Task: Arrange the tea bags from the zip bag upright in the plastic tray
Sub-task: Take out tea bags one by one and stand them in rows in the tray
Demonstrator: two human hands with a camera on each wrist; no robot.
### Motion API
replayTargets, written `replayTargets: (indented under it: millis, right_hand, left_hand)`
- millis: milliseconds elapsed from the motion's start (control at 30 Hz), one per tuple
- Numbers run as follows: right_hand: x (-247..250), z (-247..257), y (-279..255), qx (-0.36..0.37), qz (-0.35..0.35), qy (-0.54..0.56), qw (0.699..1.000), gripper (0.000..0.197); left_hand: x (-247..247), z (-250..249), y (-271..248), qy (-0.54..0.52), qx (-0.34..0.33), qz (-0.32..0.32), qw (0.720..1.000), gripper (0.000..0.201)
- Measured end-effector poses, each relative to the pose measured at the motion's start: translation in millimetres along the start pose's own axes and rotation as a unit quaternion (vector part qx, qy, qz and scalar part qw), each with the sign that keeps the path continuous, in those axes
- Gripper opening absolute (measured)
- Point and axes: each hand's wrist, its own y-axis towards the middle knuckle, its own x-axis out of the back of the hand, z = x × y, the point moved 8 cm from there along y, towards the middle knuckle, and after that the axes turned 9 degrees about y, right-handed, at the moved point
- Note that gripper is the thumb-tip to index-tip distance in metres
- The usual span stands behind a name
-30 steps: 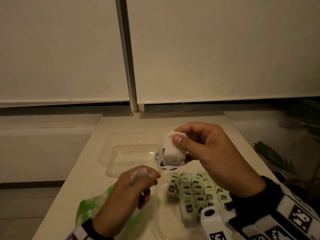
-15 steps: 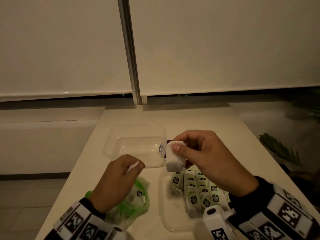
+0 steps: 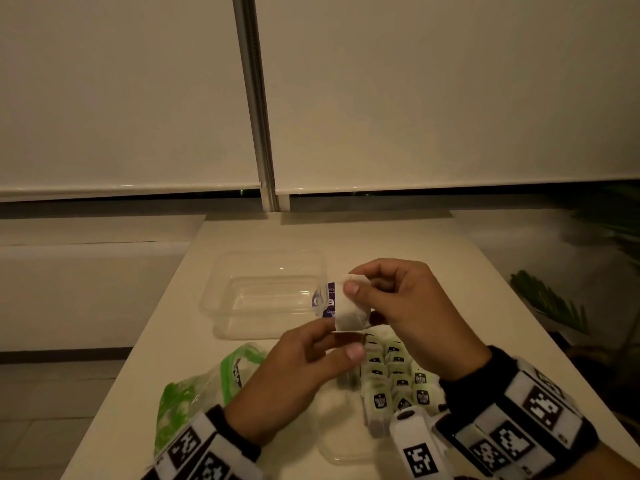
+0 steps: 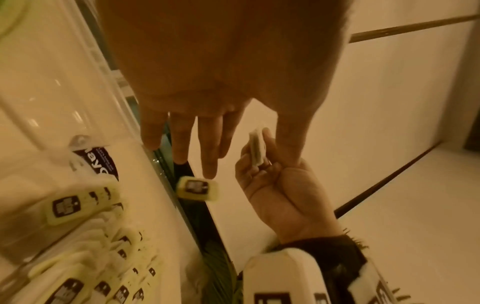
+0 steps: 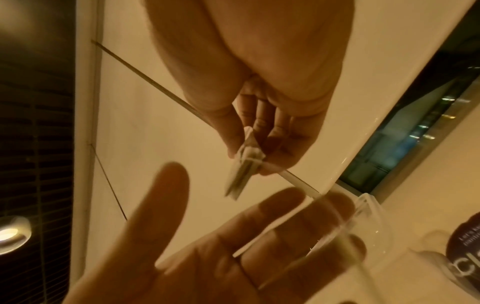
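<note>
White paper shows between both hands above the middle of the table [image 3: 346, 237]: a single tea bag [image 3: 348, 308] is pinched at its top by the thumb and fingers of the right hand [image 3: 408, 306], and the left hand [image 3: 298, 379] comes up under it with fingers loosely spread, its thumb just at the bag's lower edge; whether it actually touches I cannot tell. In the left wrist view a green tag [image 4: 197, 188] dangles below the held bag.

Near the table's front edge, the plastic tray [image 3: 346, 452] already carries several packed rows of upright tea bags [image 3: 398, 379], tags up, mostly toward its right side, with bare floor on its left. That suggests the job is well under way but not finished. The zip bag [image 3: 194, 393], clear with a green strip, lies crumpled at the front left; how many bags remain inside is too unclear to say. A second clear container [image 3: 263, 292] sits farther back, holding nothing visible. What is left, I judge: seating this bag, then any remaining ones
</note>
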Motion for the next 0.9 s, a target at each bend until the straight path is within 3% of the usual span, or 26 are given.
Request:
replayTargets:
  millis: [167,267,467,533,633,700,733,833,900]
  right_hand:
    - [7.3,-4.8,-6.0,-0.016,-0.024,0.025,0.999,0.010]
    - [6.5,-4.9,-10.0,-0.016,-0.023,0.032,0.999,0.011]
    - [4.9,-2.0,-15.7,-0.029,0.020,0.071,0.997,0.014]
    - [8.3,2.6,-16.0,-0.011,0.018,0.071,0.997,0.013]
    - [12.2,17.5,-16.6,0.029,0.014,0.073,0.997,0.013]
    - [15.6,28.0,-16.2,0.050,0.008,0.088,0.995,0.014]
    - [18.7,31.8,-15.3,0.058,-0.002,0.091,0.994,0.014]
    - [34.7,30.7,-12.2,0.072,-0.055,0.062,0.994,0.012]
    - [41.8,23.6,-11.8,0.054,-0.082,0.048,0.994,0.011]
  left_hand:
    - [27.2,-10.8,7.7,0.048,-0.047,-0.167,0.984,0.028]
    - [31.8,-22.3,12.4,0.083,-0.092,-0.183,0.975,0.008]
    - [33.9,-36.1,12.8,0.066,-0.120,-0.174,0.975,0.003]
    - [31.5,-30.8,13.2,0.043,-0.096,-0.164,0.981,0.015]
    - [1.6,-13.3,14.9,0.016,-0.015,-0.041,0.999,0.040]
    - [-16.4,-11.1,11.1,0.030,-0.011,0.021,0.999,0.027]
    - [-17.8,-13.6,9.6,0.026,-0.024,0.022,0.999,0.018]
    - [-12.6,-23.0,4.2,-0.034,-0.038,0.001,0.999,0.021]
    - [-15.9,-29.5,-0.1,-0.053,-0.038,0.022,0.998,0.017]
